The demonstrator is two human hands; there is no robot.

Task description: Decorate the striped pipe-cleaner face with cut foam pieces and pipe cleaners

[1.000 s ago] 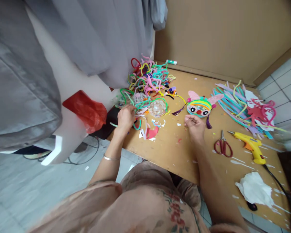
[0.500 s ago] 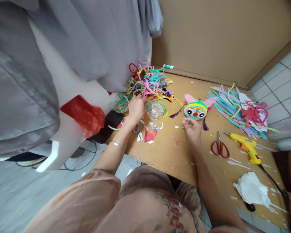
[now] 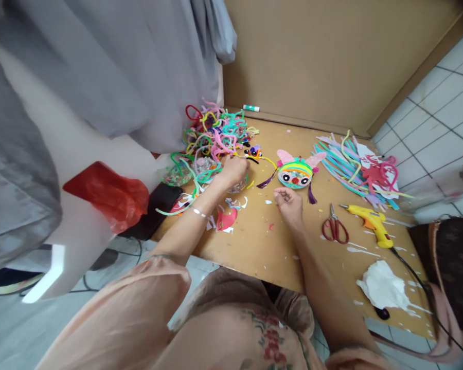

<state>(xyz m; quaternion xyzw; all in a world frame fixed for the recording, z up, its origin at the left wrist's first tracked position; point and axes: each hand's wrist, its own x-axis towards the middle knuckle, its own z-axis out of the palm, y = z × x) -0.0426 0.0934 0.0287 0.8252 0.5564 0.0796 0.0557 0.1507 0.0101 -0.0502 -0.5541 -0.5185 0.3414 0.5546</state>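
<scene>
My left hand [image 3: 235, 170] reaches over a clear round plastic piece with a green edge [image 3: 237, 186], partly covering it. Its fingers are curled beside the tangled pile of pipe cleaners [image 3: 219, 131]; what they hold, if anything, is hidden. My right hand [image 3: 288, 201] rests just in front of a decorated animal face [image 3: 295, 172] with pink ears, round eyes, a red nose and purple tassels [image 3: 312, 194]. The fingers of that hand are closed in a pinch, and nothing in them can be made out. Small dark and purple pieces [image 3: 254, 151] lie beyond my left hand.
Red-handled scissors [image 3: 335, 228], a yellow glue gun [image 3: 370, 221] and crumpled white tissue [image 3: 383, 285] lie to the right. Behind them are straight pipe cleaners [image 3: 339, 169]. A glue stick [image 3: 251, 108] is at the back; a red plastic bag [image 3: 108, 195] is at left.
My left hand has moved right, from beside the clear round piece to over it. My right hand keeps its closed pose near the animal face. The view has turned slightly right.
</scene>
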